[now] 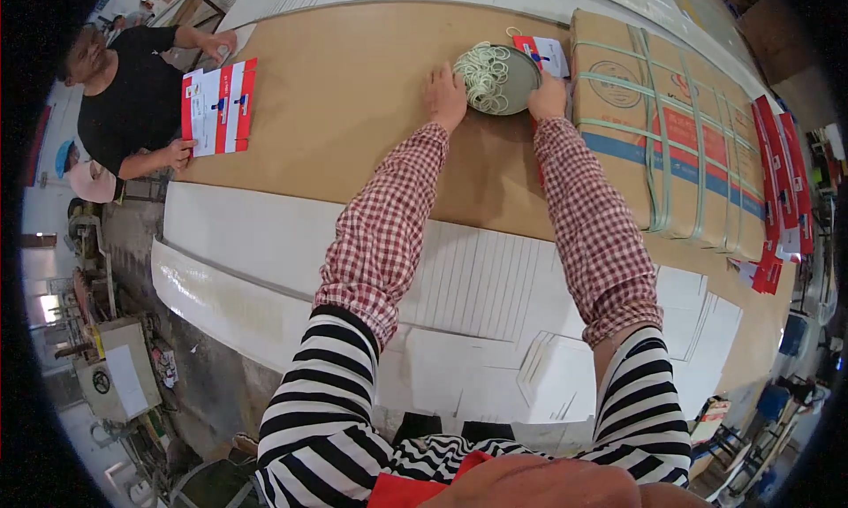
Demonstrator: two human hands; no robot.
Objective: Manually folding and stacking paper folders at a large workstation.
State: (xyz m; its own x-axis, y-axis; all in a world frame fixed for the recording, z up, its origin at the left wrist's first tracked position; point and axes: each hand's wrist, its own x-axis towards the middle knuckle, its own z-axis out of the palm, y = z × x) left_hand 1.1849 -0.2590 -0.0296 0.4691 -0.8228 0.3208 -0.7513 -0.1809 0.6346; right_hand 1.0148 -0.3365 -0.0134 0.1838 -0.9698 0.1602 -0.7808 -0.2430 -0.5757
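Between my two hands on the brown tabletop rests a round grey dish (521, 79). Pale, whitish-green elastic loops (483, 77) are heaped over its left side, some hanging past the rim. My left hand (446, 97) is at the dish's left edge, against the loops, its fingers pointing away from me. The dish's right rim is in the grip of my right hand (548, 97); the fingertips are partly hidden. Just beyond that hand lies a red and white printed card (544, 54). One loose loop (513, 32) sits behind the dish.
A large carton (667, 128) bound with green straps stands close to my right hand, with red and white printed pieces (782, 190) beyond it. White cardboard sheets (468, 283) lie along the near side. At the left, a co-worker (132, 102) handles a red and white printed sheet (218, 108).
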